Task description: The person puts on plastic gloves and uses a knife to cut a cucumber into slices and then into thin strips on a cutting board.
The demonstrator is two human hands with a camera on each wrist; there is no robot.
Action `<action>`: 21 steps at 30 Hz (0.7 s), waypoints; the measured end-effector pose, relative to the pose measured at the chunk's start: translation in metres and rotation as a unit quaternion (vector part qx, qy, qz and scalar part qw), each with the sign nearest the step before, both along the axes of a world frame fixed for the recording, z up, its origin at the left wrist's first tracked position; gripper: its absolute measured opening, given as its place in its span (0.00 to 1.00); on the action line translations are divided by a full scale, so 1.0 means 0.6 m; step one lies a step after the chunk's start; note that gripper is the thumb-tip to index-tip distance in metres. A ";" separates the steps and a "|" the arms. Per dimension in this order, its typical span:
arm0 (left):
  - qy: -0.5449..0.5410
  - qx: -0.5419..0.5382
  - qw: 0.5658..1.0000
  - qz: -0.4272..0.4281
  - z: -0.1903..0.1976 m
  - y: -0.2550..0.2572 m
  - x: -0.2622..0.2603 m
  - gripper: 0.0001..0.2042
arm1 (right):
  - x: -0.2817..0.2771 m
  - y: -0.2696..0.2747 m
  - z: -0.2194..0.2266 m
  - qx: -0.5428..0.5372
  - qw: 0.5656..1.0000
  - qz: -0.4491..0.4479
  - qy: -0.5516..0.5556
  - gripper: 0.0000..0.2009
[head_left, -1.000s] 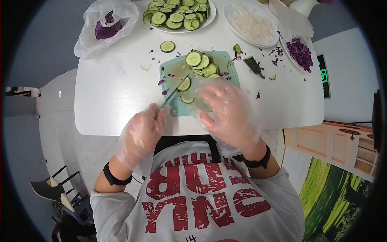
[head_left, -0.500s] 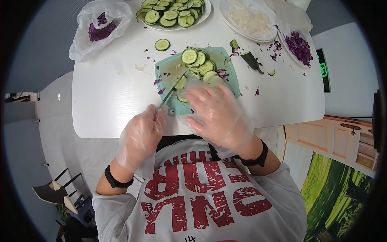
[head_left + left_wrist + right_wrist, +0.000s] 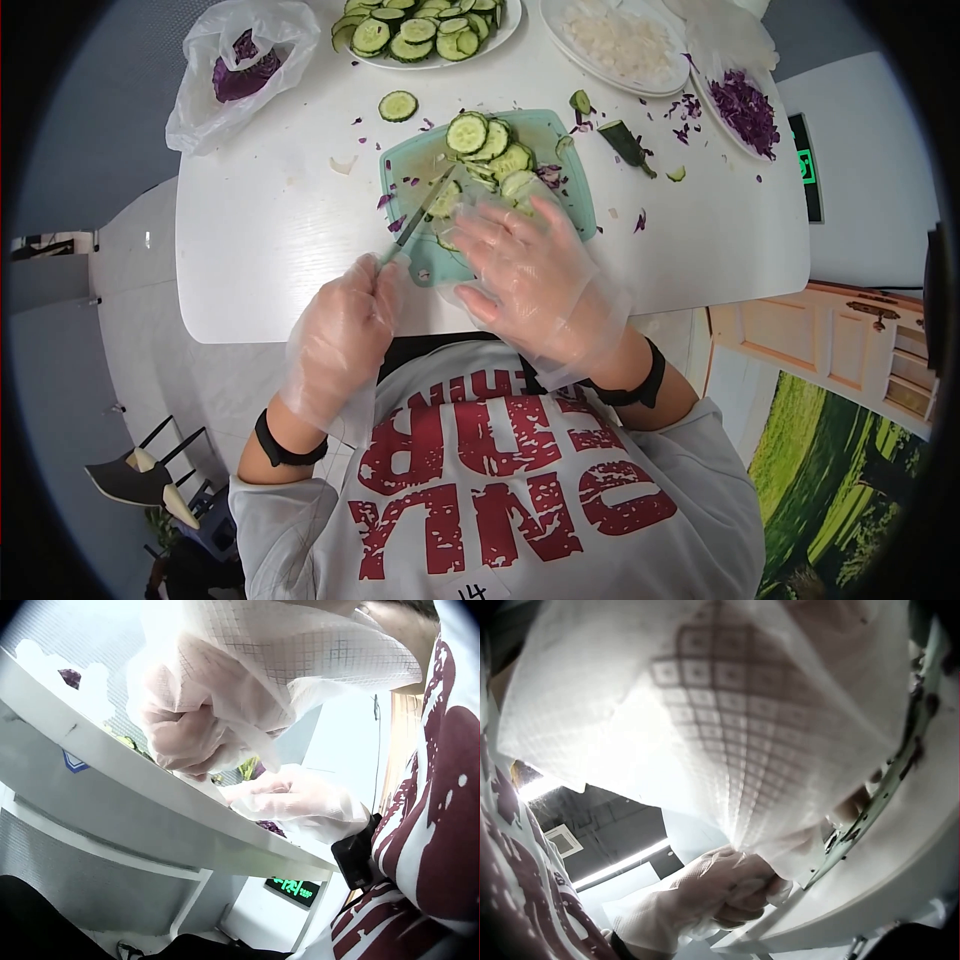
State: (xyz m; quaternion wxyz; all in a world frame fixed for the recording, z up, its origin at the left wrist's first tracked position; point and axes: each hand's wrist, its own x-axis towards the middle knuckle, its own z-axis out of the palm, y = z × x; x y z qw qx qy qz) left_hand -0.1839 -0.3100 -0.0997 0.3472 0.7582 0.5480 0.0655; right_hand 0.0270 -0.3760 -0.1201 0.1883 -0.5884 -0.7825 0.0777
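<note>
In the head view the gloved left hand [image 3: 345, 330] grips a knife [image 3: 422, 212], whose blade slants over the left part of the green cutting board [image 3: 405, 165]. Spread and fairly straight, the fingers of the gloved right hand [image 3: 530, 285] lie low over the board's front part, partly covering cucumber slices. One slice [image 3: 443, 200] lies beside the blade; overlapping slices [image 3: 468, 132] are further back. The left wrist view shows the left hand [image 3: 217, 712] curled, the knife hardly visible. Glove plastic hides most of the right hand [image 3: 735, 712] in the right wrist view.
Behind the board are a plate of cucumber slices [image 3: 415, 28], a plate of pale pieces [image 3: 620, 45] and shredded purple cabbage [image 3: 742, 112]. A bag [image 3: 190, 105] with purple cabbage stands back left. A cucumber end piece [image 3: 627, 148] and scraps lie right of the board.
The right hand has shifted left over the board, its fingers straighter and covering more of the front slice. The left hand keeps its grip on the knife. The head view has shifted slightly.
</note>
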 end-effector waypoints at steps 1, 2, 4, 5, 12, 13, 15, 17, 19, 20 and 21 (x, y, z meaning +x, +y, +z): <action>0.004 0.010 1.000 -0.009 -0.003 -0.002 -0.001 0.12 | 0.000 -0.001 -0.001 0.008 1.000 0.001 -0.001 0.22; 0.008 0.020 1.000 -0.019 -0.006 -0.003 -0.001 0.12 | 0.000 -0.002 -0.001 0.016 1.000 0.001 -0.002 0.22; 0.000 0.032 0.999 -0.023 -0.008 -0.006 0.003 0.12 | 0.002 -0.001 -0.011 0.030 0.999 0.005 0.010 0.21; -0.009 0.044 0.999 -0.026 -0.008 -0.007 0.005 0.13 | 0.002 -0.002 -0.015 0.044 0.999 0.011 0.021 0.20; 0.015 0.060 0.997 -0.038 -0.006 -0.008 0.008 0.13 | 0.001 -0.003 -0.006 0.033 0.999 0.007 -0.003 0.22; 0.029 0.070 0.996 -0.044 -0.006 -0.008 0.009 0.14 | 0.001 -0.002 -0.005 0.028 1.000 0.007 -0.004 0.22; 0.043 0.080 0.995 -0.050 -0.004 -0.008 0.012 0.14 | 0.002 -0.003 -0.004 0.023 1.000 0.006 -0.005 0.22; 0.082 0.090 0.991 -0.057 0.001 -0.009 0.017 0.15 | 0.002 -0.004 -0.005 0.021 1.000 0.007 -0.008 0.22; 0.096 0.071 0.991 -0.055 0.010 -0.008 0.021 0.14 | 0.000 -0.004 -0.005 0.018 1.000 0.003 -0.003 0.22; 0.111 0.052 0.991 -0.053 0.013 -0.007 0.022 0.13 | -0.002 -0.003 -0.005 0.016 1.000 -0.001 0.002 0.22; 0.111 0.052 0.991 -0.053 0.010 -0.007 0.020 0.13 | -0.003 -0.003 -0.004 0.016 1.000 -0.001 0.002 0.22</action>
